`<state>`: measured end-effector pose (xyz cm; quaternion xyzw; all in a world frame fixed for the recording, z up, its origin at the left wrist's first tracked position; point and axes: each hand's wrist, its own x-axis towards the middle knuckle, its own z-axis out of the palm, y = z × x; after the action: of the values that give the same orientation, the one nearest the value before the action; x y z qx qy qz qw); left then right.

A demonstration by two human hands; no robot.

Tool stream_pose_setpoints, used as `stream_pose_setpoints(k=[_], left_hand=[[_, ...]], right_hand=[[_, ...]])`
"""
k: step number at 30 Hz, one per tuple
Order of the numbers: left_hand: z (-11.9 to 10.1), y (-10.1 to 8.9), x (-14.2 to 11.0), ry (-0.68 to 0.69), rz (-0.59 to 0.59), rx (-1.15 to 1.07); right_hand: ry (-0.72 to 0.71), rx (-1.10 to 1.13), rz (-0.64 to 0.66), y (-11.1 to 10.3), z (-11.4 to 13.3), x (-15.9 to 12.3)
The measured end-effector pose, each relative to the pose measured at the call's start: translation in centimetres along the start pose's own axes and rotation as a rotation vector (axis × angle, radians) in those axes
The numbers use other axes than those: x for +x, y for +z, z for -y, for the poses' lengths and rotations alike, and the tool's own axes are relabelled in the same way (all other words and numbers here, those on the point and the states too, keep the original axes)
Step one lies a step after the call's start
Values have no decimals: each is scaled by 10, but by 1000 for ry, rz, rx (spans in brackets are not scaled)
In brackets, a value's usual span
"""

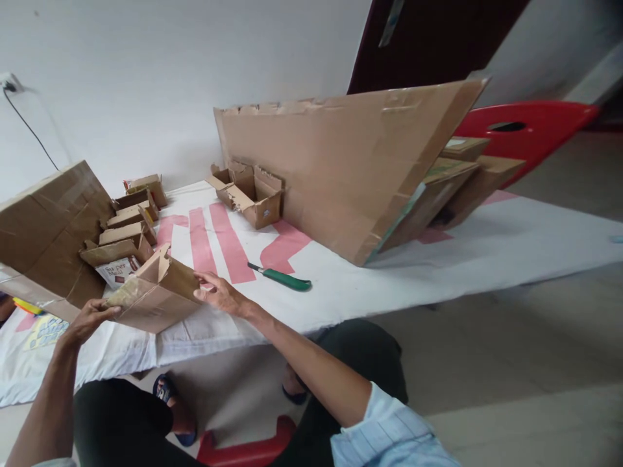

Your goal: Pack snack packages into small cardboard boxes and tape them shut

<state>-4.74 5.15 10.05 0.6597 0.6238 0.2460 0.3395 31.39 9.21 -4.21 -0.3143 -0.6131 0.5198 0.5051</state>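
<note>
A small cardboard box (158,301) stands at the table's front edge, between my two hands. My left hand (90,322) pinches its left edge, thumb on the near face, and the other fingers are partly hidden. At its right side, my right hand (221,295) holds the edge with its fingertips, the fingers fairly straight. Right behind the box is another open carton with a printed "Super Meal" label (117,271). A green-handled knife (287,279) lies on the cloth to the right of my right hand.
A row of small open cartons (127,217) runs beside a large cardboard piece (53,227) at left. Two open boxes (256,194) sit against a tall cardboard panel (335,155). Stacked boxes (452,188) and a red chair (535,133) are behind it. White cloth (438,279) covers the table.
</note>
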Motion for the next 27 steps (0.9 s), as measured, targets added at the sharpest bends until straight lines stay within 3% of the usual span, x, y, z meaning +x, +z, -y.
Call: stream_pose_setpoints(k=[2,5,10,14,17,20,27], left_hand=[[-17,10,5,7,25,3],[-53,31,18,93,85,6],[-115,69,46,294,203,90],[-146,93,63,367,317,84],[-155,103,71,291,399,-1],[-157,106,74,263,409,-78],[-153,106,74,462,539,55]], right_hand=[[-39,-33,-41,6,-7,-3],[47,55,-108,3,-21,-4],[291,116,-256,-28,-49,-5],[379,113,-261,-43,-63,-9],[405,145,-269,-45,-68,-12],[411,166,-282,-44,-71,-13],[394,161,-270,-43,-68,-15]])
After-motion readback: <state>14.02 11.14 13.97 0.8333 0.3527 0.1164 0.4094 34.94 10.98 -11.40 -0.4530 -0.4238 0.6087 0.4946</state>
